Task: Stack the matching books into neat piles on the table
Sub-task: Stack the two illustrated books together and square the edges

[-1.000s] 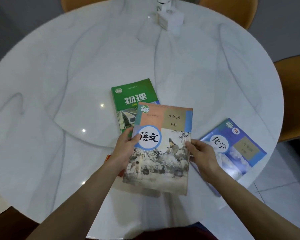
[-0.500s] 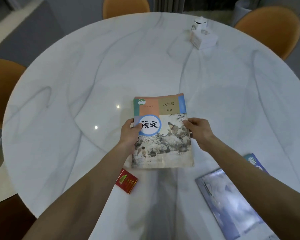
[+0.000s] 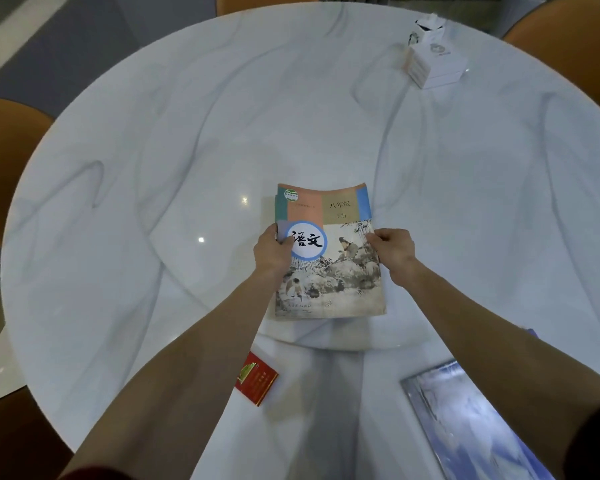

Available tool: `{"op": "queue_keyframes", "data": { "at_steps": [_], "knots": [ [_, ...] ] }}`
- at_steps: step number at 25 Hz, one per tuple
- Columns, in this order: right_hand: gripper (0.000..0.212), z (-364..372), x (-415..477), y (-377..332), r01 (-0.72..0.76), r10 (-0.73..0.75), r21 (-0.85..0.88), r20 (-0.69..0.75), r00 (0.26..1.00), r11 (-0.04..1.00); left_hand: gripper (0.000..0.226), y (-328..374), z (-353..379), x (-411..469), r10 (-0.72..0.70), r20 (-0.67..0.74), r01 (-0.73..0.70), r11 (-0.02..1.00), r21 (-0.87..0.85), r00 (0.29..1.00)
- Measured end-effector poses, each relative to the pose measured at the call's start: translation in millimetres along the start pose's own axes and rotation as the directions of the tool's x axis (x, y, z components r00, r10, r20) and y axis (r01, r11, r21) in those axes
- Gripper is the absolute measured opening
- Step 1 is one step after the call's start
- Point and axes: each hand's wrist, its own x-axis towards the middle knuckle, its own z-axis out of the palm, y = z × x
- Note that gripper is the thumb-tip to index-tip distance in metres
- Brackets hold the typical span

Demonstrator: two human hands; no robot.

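A Chinese-language textbook [image 3: 336, 271] with a painted landscape cover lies in the middle of the round white marble table [image 3: 153, 168]. A thin green edge of another book shows under its left side. My left hand [image 3: 272, 252] grips its left edge, thumb on the cover. On the opposite edge my right hand [image 3: 394, 252] pinches the cover. A blue chemistry book [image 3: 465, 424] lies near the table's front right, partly hidden by my right forearm.
A small red packet [image 3: 256, 379] lies near the front edge between my arms. A white tissue box [image 3: 433, 60] stands at the far right. Orange chairs [image 3: 7, 161] surround the table.
The landscape-cover book went forward and now lies on the green physics book, hiding it almost wholly. The red packet came into view. My view shifted, pushing the blue book to the lower right.
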Motion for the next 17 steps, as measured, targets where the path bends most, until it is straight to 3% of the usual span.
{"op": "queue_keyframes", "data": {
  "at_steps": [4,11,17],
  "knots": [
    [0.058,3,5,0,0.046,-0.048,-0.058,-0.041,0.998,0.997,0.028,-2,3,1,0.084,-0.044,-0.074,0.981,0.182,0.996],
    [0.055,8,8,0,0.154,-0.182,-0.32,-0.06,0.981,0.935,0.029,-2,5,3,0.131,-0.059,-0.08,0.846,0.527,0.99],
    [0.044,13,8,1,0.112,-0.158,-0.365,-0.098,0.983,0.924,0.03,-4,3,7,0.076,-0.021,-0.052,0.832,0.553,0.997]
  ]
}}
